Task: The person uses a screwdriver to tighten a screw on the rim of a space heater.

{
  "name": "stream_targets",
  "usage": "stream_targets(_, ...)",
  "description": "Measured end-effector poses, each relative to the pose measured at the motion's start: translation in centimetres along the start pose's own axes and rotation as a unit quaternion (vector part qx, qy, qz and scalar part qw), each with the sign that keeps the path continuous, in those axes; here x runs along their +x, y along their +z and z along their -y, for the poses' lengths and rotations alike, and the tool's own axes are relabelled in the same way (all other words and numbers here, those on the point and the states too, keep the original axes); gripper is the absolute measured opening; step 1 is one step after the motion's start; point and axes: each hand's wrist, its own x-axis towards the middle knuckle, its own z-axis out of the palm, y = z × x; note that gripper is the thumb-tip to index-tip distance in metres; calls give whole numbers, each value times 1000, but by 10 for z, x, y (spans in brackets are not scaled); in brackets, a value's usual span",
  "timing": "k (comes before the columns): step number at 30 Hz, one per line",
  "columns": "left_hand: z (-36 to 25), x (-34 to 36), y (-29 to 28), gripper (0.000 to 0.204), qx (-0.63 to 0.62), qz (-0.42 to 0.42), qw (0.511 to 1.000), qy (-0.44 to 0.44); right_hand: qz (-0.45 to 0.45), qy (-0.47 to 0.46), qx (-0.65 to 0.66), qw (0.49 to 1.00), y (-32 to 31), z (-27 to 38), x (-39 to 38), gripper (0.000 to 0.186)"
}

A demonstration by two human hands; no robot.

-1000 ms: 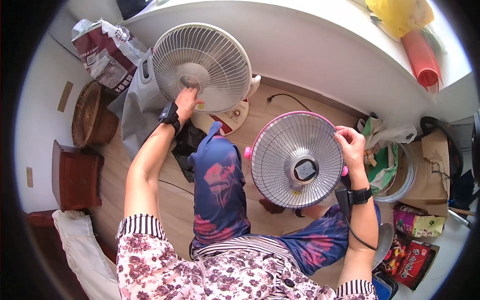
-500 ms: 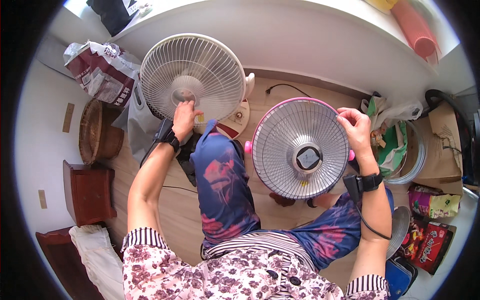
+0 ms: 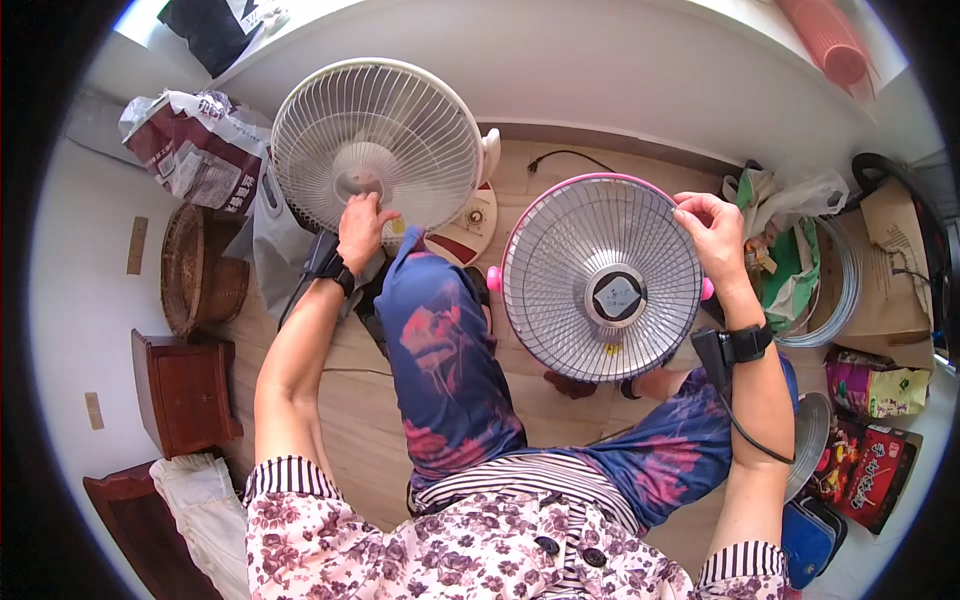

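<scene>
A white fan [image 3: 372, 120] with a wire guard and a round base [image 3: 472, 220] stands at left of centre. My left hand [image 3: 362, 225] touches the lower middle of its guard, bent fingers resting on the wires and thumb apart. On the right, a round heater with a pink rim and silvery reflector [image 3: 565, 260] stands tilted upward between my legs, a pink knob [image 3: 494, 278] on its side. My right hand [image 3: 712, 230] pinches the upper right edge of its grille. A dark cord runs along each forearm from a wrist-worn device.
Left: a printed sack [image 3: 195, 150], wicker basket [image 3: 195, 275], wooden box [image 3: 180, 390] and pale cloth [image 3: 195, 515]. Behind: a white ledge [image 3: 600, 15] with a red mesh roll [image 3: 820, 40]. Right: bags [image 3: 795, 265], coiled wire [image 3: 840, 290], cardboard [image 3: 895, 275], packets [image 3: 860, 470]. A black cord [image 3: 570, 160] lies behind the heater.
The view has shifted, so the heater and my right hand sit higher in the picture. Both hands stay at the same places on the fan and heater.
</scene>
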Motion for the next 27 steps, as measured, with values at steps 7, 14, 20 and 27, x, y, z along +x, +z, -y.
stream_targets(7,0,-2,-15,34,-10,3,1000,-1,-21,-26,8,999,4,-6,3,10)
stream_targets(14,-31,23,-76,17,75,-40,996,22,-16,-26,-4,1000,3,-8,3,10)
stream_targets(20,-36,99,-139,8,-63,-277,953,109,-17,-14,2,1000,8,-14,4,10)
stream_targets(27,2,188,-148,9,-7,-215,969,122,-17,-27,19,999,8,-10,7,9)
